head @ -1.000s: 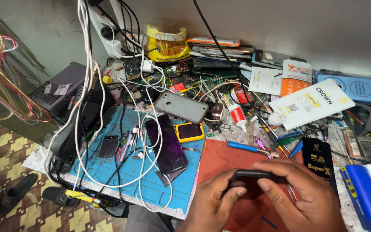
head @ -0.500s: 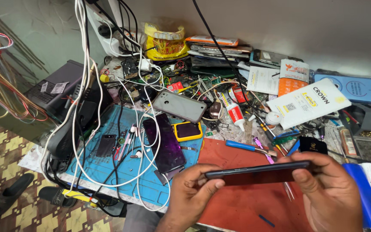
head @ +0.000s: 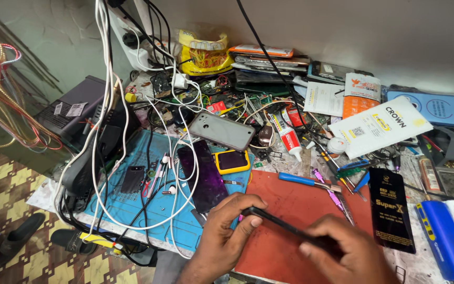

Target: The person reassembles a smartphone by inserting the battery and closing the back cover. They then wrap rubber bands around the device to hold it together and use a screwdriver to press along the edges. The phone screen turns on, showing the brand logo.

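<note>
Both my hands hold a thin black phone (head: 282, 225) edge-on over a red work mat (head: 290, 197). My left hand (head: 227, 231) pinches the phone's left end between thumb and fingers. My right hand (head: 348, 252) wraps over the phone's right end and hides it. A purple-screened phone (head: 203, 173) lies on a blue mat (head: 132, 202) just left of my left hand. A small yellow-cased phone (head: 231, 160) and a grey phone back (head: 222, 130) lie beyond it.
White and black cables (head: 106, 158) hang and loop over the blue mat. A blue-handled tool (head: 303, 180), a red and white glue tube (head: 289, 138), a black flat packet (head: 391, 209), white packets (head: 379, 126) and circuit parts crowd the bench. Sandals (head: 22, 234) lie on the patterned floor.
The phone has tilted so its right end dips lower, and my right hand has slid over that end. Both hands have shifted a little to the right.
</note>
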